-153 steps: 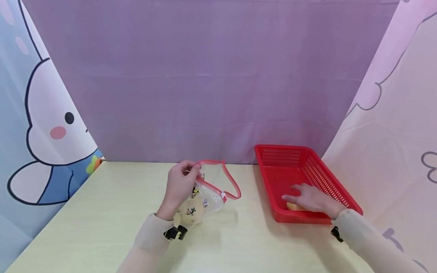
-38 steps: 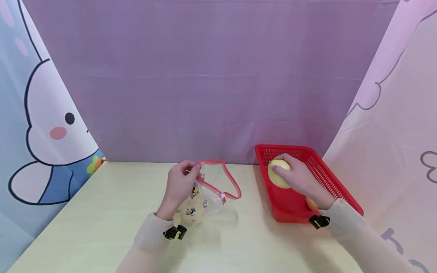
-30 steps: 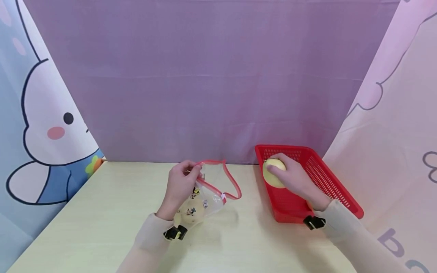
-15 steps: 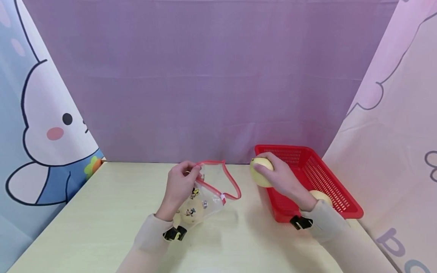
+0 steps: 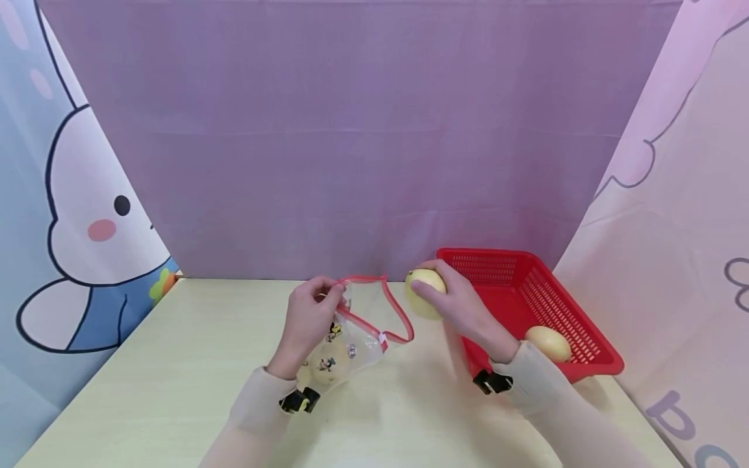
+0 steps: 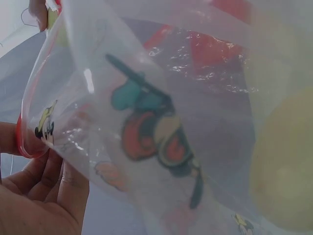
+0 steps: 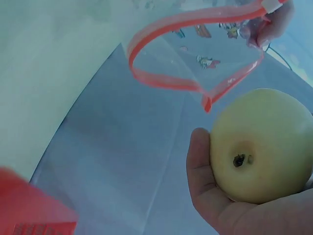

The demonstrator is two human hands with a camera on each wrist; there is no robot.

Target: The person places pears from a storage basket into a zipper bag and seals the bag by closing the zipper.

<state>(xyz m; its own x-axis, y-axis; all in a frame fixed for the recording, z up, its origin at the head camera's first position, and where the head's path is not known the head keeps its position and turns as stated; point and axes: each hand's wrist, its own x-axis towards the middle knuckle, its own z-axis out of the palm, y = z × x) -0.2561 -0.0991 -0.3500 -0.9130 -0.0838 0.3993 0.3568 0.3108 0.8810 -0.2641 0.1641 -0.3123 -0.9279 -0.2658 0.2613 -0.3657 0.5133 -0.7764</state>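
Observation:
My left hand [image 5: 310,315] pinches the edge of a clear zip bag [image 5: 365,351] with a red zip rim and cartoon prints. The bag's mouth gapes toward the right. Pale yellow round fruit [image 6: 288,166] shows through the plastic low in the bag. My right hand [image 5: 465,305] grips a pale yellow pear [image 5: 420,296] from the side, just right of the bag's mouth and above the table. In the right wrist view, thumb and palm cup the pear [image 7: 266,147], its dark-pitted end facing the camera, below the red rim.
A red plastic basket [image 5: 497,296] with slotted walls stands at the right, partly behind the right forearm. Another pale yellow fruit [image 5: 549,343] lies in its near right corner. A purple cloth [image 5: 363,143] hangs behind the pale table [image 5: 193,364], with printed sheets at both sides.
My right hand reached into the basket, took hold of the pear, lifted it out and carried it left to the bag's mouth. My left hand and the bag stayed put.

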